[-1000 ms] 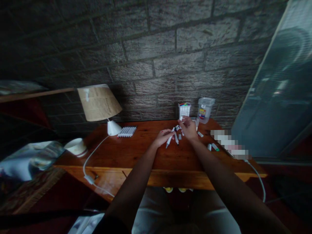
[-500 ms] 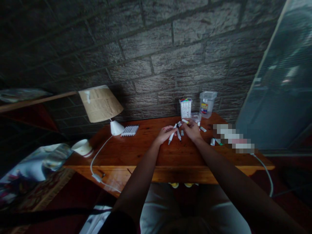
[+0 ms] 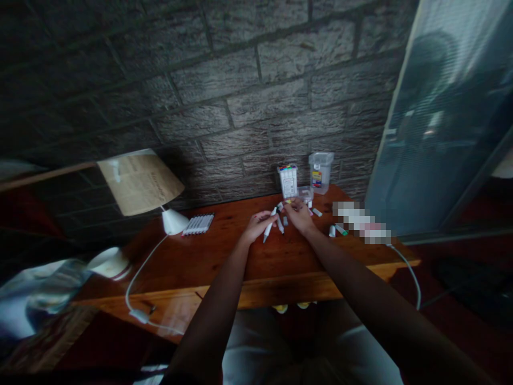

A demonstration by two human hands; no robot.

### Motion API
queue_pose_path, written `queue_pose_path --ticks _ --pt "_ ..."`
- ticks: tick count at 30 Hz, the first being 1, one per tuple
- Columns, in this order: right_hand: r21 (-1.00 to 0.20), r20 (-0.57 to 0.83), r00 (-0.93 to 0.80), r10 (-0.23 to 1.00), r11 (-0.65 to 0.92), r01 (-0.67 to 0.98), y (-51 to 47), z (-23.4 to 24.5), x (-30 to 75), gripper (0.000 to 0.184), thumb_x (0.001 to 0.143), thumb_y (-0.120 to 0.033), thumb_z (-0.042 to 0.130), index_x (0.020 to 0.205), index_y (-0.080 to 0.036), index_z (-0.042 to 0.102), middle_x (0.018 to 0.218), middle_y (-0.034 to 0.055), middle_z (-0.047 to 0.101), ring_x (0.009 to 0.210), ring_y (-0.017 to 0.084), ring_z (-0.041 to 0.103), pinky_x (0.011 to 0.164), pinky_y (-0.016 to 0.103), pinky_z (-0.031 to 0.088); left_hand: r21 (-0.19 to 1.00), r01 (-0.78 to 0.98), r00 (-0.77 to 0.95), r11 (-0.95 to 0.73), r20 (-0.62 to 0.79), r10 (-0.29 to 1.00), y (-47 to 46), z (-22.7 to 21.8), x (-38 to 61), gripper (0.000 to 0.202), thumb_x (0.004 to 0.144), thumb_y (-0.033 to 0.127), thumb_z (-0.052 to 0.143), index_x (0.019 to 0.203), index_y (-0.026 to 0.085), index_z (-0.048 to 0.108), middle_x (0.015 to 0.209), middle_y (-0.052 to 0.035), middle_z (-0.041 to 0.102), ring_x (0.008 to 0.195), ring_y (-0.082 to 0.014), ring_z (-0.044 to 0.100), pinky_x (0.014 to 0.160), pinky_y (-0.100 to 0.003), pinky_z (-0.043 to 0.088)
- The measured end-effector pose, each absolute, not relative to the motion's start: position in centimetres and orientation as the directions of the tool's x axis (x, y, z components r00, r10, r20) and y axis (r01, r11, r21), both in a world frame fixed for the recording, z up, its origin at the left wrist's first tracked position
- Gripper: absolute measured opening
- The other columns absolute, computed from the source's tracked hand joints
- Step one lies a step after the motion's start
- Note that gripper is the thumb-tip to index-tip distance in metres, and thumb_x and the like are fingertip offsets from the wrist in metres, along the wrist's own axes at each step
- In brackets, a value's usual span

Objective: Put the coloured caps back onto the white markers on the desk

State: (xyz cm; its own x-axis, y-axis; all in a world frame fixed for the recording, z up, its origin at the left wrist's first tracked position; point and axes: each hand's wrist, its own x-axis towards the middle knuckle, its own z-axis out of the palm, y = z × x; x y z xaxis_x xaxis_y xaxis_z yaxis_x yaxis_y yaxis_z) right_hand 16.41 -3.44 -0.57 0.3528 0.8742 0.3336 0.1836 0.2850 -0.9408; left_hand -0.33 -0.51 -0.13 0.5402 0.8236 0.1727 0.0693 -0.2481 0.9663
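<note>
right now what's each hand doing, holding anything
Left hand: closed on a white marker.
Right hand: fingers curled among loose markers on the table; whether it grips one cannot be told.

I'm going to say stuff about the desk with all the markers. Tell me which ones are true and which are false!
1. The left hand holds a white marker. True.
2. The lamp stands right of both hands. False: it stands to their left.
3. A row of markers lies beside the lamp's base. True.
4. The two clear boxes stand at the table's front edge. False: they stand at the back, by the brick wall.
5. The right hand rests in the person's lap. False: it is over the table, among loose markers.
</note>
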Motion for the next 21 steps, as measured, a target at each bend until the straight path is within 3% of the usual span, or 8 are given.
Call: queue_pose_path --ticks 4,12,21 --pt "-0.949 0.274 0.337 0.901 0.309 -0.057 -3.5 -0.4 16.4 0.047 0.074 -0.062 0.063 0.090 -0.018 0.059 0.074 -0.0003 0.066 0.047 0.008 0.047 0.047 0.022 0.039 0.968 0.058 0.540 -0.245 0.176 0.823 -0.3 -0.2 -0.4 0.049 0.069 0.058 0.078 0.090 0.014 0.072 0.071 -0.0025 0.068 0.066 -0.0140 0.060 0.062 -0.024 0.042" --pt "-0.950 0.312 0.320 0.895 0.294 0.104 -4.3 0.0 16.0 0.056 0.072 -0.073 0.060 0.077 -0.018 0.063 0.072 0.0007 0.064 0.059 0.011 0.052 0.055 0.022 0.041 0.965 0.078 0.560 -0.250 0.165 0.812 0.2 -0.8 -0.6 0.047 0.071 0.054 0.077 0.097 0.015 0.075 0.077 -0.0033 0.070 0.068 -0.0140 0.060 0.063 -0.024 0.042" --pt "-0.941 0.338 0.183 0.923 0.332 0.060 -4.3 -0.3 16.0 0.053 0.073 -0.068 0.067 0.061 -0.018 0.054 0.057 -0.0053 0.049 0.054 0.008 0.044 0.053 0.021 0.035 0.962 0.094 0.576 -0.256 0.157 0.802 0.1 -0.9 -0.7 0.045 0.067 0.055 0.080 0.083 0.013 0.074 0.073 -0.0021 0.067 0.061 -0.0107 0.052 0.057 -0.023 0.034"
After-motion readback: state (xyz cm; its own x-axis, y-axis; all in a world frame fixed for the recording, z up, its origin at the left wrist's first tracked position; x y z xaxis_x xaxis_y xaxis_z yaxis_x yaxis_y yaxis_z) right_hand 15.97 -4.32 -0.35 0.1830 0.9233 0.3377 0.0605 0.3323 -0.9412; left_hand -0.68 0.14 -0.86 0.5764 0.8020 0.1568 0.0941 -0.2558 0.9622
